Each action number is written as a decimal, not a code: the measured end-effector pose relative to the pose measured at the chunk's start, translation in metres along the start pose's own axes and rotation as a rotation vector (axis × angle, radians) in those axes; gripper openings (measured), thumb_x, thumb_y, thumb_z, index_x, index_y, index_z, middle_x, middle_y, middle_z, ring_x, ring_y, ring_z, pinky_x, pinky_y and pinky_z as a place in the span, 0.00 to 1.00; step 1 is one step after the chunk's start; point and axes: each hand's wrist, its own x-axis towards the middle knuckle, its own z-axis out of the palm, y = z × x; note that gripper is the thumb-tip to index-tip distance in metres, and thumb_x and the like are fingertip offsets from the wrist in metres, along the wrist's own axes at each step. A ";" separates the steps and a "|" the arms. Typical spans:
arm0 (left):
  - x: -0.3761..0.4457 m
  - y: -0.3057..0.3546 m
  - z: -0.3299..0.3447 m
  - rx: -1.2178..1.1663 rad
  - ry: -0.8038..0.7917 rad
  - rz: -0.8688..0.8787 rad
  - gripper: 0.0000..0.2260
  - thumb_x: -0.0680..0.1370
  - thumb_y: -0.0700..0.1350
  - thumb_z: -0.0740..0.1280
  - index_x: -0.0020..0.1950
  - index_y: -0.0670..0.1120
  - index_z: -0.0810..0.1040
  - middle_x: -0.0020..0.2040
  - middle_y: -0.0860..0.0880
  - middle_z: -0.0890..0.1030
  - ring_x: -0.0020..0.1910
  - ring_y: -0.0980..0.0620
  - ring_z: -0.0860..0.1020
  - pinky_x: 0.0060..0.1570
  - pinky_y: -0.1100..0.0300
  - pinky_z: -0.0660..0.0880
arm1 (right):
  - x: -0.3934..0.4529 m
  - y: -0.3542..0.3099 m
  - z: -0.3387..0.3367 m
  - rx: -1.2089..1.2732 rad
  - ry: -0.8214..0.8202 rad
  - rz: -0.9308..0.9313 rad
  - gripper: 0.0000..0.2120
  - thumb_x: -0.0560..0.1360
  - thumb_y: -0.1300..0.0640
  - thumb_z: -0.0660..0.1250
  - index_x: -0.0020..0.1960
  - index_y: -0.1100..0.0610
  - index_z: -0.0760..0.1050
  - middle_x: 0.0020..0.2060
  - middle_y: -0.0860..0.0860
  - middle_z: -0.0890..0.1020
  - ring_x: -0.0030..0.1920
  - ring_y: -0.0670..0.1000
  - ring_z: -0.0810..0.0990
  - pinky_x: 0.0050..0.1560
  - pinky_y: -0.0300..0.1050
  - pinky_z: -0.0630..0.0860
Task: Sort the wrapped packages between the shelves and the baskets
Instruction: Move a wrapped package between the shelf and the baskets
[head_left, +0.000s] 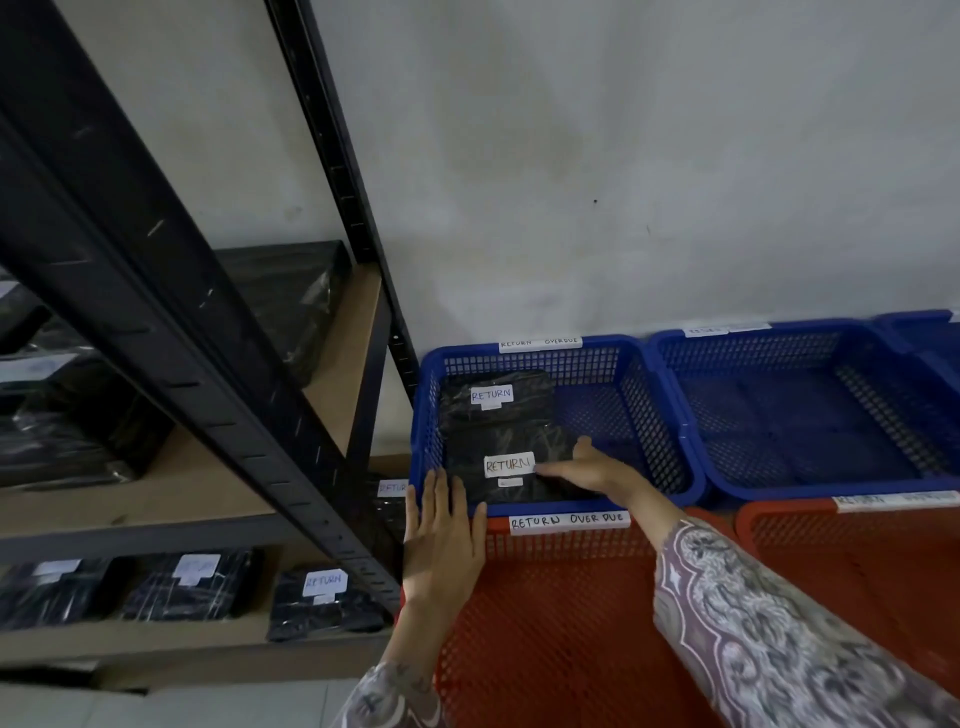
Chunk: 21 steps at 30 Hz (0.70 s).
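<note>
Both hands lie flat and open, so neither grip is closed on anything. Right hand (582, 470) reaches into the blue basket (660, 415) marked "RETURN OVERDUE" and presses its straight fingers on the front wrapped package (506, 467), just beside its "RETURN" label. Left hand (444, 535) rests with straight fingers on the near rim of that basket, at its left corner, and seems to steady it.

A second package (493, 397) lies behind the first one, partly under it, in the left half of the basket. More wrapped packages wait on the lower shelf (156, 636), one of them (324, 597) also labelled "RETURN".

I judge that the step is to settle this package flat. To do it well, the right hand should push it down and toward the left wall, label up, so that the free right half stays usable. The plastic wrap looks slippery, so the pressure should be gentle.
</note>
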 end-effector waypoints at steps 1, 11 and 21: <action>0.000 0.001 -0.002 0.009 -0.012 0.001 0.36 0.74 0.58 0.33 0.73 0.42 0.62 0.74 0.42 0.63 0.75 0.47 0.56 0.72 0.51 0.40 | 0.003 -0.001 0.004 -0.016 0.018 0.011 0.51 0.73 0.48 0.68 0.74 0.65 0.34 0.75 0.59 0.57 0.74 0.57 0.59 0.70 0.45 0.59; -0.003 0.001 -0.009 0.010 -0.047 0.002 0.24 0.81 0.54 0.43 0.75 0.46 0.57 0.76 0.45 0.56 0.76 0.50 0.50 0.73 0.50 0.37 | 0.008 0.002 0.017 -0.090 0.097 -0.011 0.50 0.73 0.47 0.68 0.74 0.67 0.35 0.73 0.61 0.61 0.72 0.59 0.62 0.69 0.47 0.62; -0.002 0.002 -0.017 -0.025 -0.088 -0.004 0.23 0.82 0.54 0.44 0.74 0.45 0.59 0.76 0.46 0.58 0.76 0.50 0.50 0.71 0.51 0.34 | 0.014 0.010 0.001 -0.013 0.012 -0.030 0.41 0.67 0.45 0.73 0.72 0.62 0.61 0.69 0.55 0.70 0.67 0.54 0.70 0.70 0.45 0.64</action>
